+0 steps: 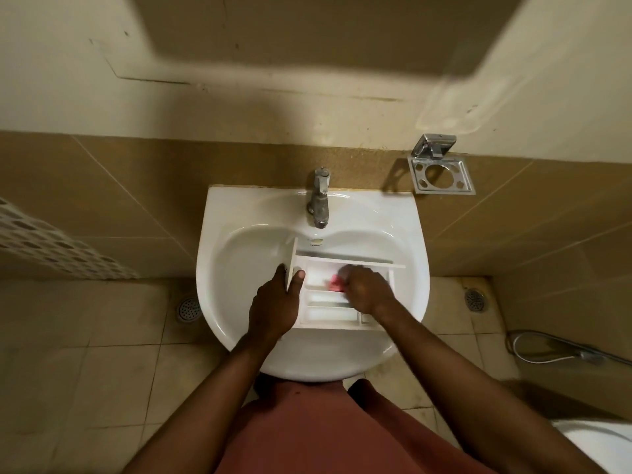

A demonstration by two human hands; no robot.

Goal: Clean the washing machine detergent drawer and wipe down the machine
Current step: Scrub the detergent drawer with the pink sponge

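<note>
Head view, looking straight down on a white sink point(212, 302) with the detergent drawer point(330, 314) lying across its bowl, just below the tap point(319, 200), compartments facing up and front panel standing at the left end. Mid-scrub, by the look of it, in the far compartment. No sign of the washing machine here, so wiping it down judged not yet begun.

To scrub well: keep the drawer pinned flat and low in the bowl, to stop any rocking or sliding on the smooth porcelain. Work the pink scrubber point(336, 283) in short strokes along each compartment, pushing into the corners and along the dividing ribs, the likely spots for caked detergent. Go compartment by compartment toward the near end, then rinse under the tap. Press moderately — thin plastic ribs, likely to flex or snap under hard leverage.

Grip: left hand point(273, 302) clamped on the front panel, thumb laid over its inner face, fingers hidden behind it, bracing the drawer. Right hand point(366, 289) curled down over the pink scrubber, fingers bunched round it and blurred — cannot tell exactly how the fingertips lie, nor whether sponge or cloth. No water seen running from the tap.
</note>
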